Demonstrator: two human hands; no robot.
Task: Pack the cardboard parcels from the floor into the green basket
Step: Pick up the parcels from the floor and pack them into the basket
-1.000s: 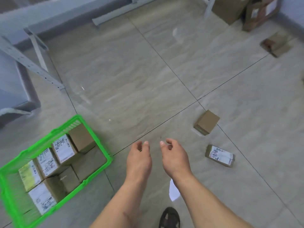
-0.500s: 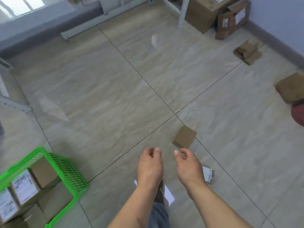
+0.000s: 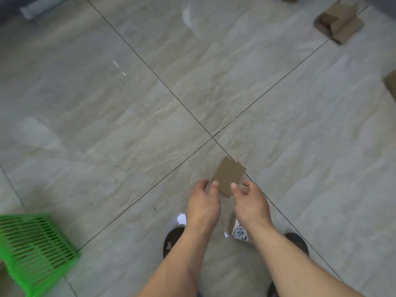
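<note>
A floor of large pale grey tiles fills the frame, its dark joint lines crossing a little right of centre. In the lower left corner stands the green basket, only one slatted side and its rim in view, cut off by the frame edge; what lies in it cannot be seen.

The person's two bare forearms rise from the bottom edge toward the centre. Below them, two dark shoes stand on the tiles, one under each arm.

In the upper right corner lies a folded cardboard piece, flaps open. Further down the right edge a second brown carton is mostly cut off.

Just below the crossing of the joint lines lies a plain brown parcel, flat on the floor, turned at an angle. The left hand and the right hand hover side by side at its near edge, each with loosely curled fingers and thumb apart, holding nothing; whether the fingertips touch the cardboard cannot be told.

Under the right wrist, lower centre, a smaller parcel with a white printed label lies on the floor, mostly hidden by the arm.
</note>
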